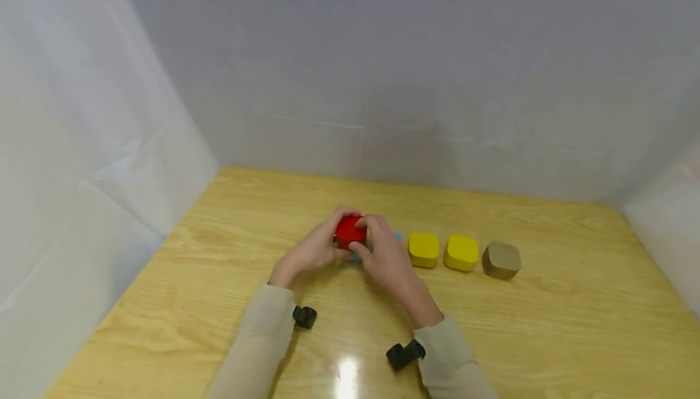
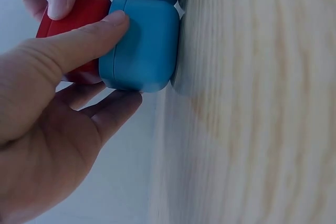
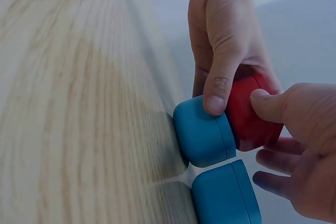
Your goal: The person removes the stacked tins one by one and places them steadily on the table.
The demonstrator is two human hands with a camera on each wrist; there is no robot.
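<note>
Your left hand (image 1: 312, 252) and right hand (image 1: 386, 258) both gripped the red block (image 1: 350, 231), seated atop a blue block (image 2: 142, 45) at frame centre; two yellow blocks (image 1: 442, 250) and a tan block (image 1: 501, 259) sat unstacked at right.

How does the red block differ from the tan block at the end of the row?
The red block is bright red, the tan block dull brown. The red block sits on a blue block, gripped by the left hand and right hand; the tan block rests untouched on the table. Both are rounded-corner cubes of similar size.
</note>
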